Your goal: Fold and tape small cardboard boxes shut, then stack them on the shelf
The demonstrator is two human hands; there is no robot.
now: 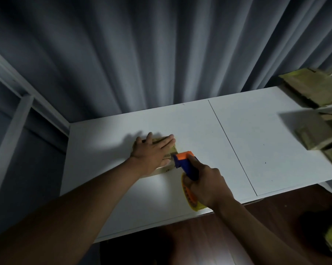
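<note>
Stage: taping in progress | small cardboard box (pixel 164 168) on white surface (pixel 228 131), flaps down under flat left hand (pixel 153 152) | right hand (pixel 207 185) grips tape dispenser (pixel 186 163) at box edge | other boxes (pixel 314 87) piled far right | stacking not begun
</note>
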